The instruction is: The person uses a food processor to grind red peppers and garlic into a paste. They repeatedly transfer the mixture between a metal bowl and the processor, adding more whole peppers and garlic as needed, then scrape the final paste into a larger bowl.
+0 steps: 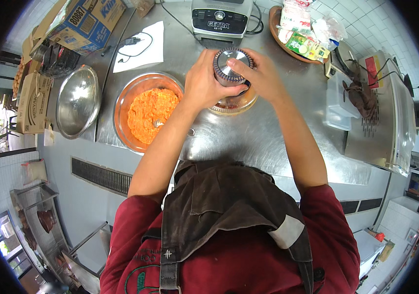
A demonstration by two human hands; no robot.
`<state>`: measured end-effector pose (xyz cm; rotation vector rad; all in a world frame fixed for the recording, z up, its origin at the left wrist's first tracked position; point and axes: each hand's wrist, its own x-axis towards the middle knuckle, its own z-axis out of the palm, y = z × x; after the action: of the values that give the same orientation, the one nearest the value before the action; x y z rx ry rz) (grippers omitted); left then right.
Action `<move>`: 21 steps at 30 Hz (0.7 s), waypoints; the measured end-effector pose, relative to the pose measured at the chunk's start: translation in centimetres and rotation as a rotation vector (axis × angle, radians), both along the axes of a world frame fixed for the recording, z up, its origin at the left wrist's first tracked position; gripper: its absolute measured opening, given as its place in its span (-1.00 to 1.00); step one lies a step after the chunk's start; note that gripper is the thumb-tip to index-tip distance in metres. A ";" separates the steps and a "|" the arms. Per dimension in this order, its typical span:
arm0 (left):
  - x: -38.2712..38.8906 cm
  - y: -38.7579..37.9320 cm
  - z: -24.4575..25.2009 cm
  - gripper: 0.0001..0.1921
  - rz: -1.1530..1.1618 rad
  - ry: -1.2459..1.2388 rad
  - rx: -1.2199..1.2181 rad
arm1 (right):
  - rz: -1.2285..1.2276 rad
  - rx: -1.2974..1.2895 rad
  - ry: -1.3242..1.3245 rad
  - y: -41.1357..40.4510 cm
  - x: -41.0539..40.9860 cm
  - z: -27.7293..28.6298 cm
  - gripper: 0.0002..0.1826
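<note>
Between both hands is a round metal part with a toothed rim [233, 65], tilted over a clear container [236, 104] with reddish-orange residue inside. My left hand [207, 79] grips its left side, thumb across the lower edge. My right hand [261, 71] wraps the right side, its thumb on the shiny metal face. The join between this part and the container is largely hidden by my hands. Left of them, a steel bowl [120, 112] holds an orange, coarse mash [152, 110] with a spoon [158, 123] in it. My left forearm passes over the bowl's right edge.
A Getra blender base [221, 24] stands behind my hands. An empty steel bowl [78, 103] and cardboard boxes [35, 103] are at left. White paper with a cable [139, 47] lies behind the mash. At right are a clay dish with packets [276, 35] and clear plastic containers [338, 99].
</note>
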<state>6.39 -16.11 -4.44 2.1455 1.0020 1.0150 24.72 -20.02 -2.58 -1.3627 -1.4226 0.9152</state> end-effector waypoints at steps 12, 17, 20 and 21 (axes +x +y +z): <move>-0.2 -0.2 -0.4 -0.05 0.010 0.019 0.030 | -0.004 -0.032 0.026 -0.8 -0.5 0.5 -0.45; 0.1 0.3 -0.1 -0.05 -0.007 -0.010 0.031 | 0.023 -0.036 0.030 0.1 0.2 0.3 -0.43; -0.1 0.0 -0.1 -0.05 -0.004 0.008 0.012 | 0.022 -0.027 0.016 -0.4 0.0 0.4 -0.42; -0.1 0.0 -0.1 -0.05 0.000 0.014 0.015 | 0.018 -0.021 0.002 -0.5 -0.1 0.6 -0.41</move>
<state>6.26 -16.16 -4.56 2.1678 1.0036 1.0113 24.58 -20.53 -2.02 -1.3661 -1.4289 0.9452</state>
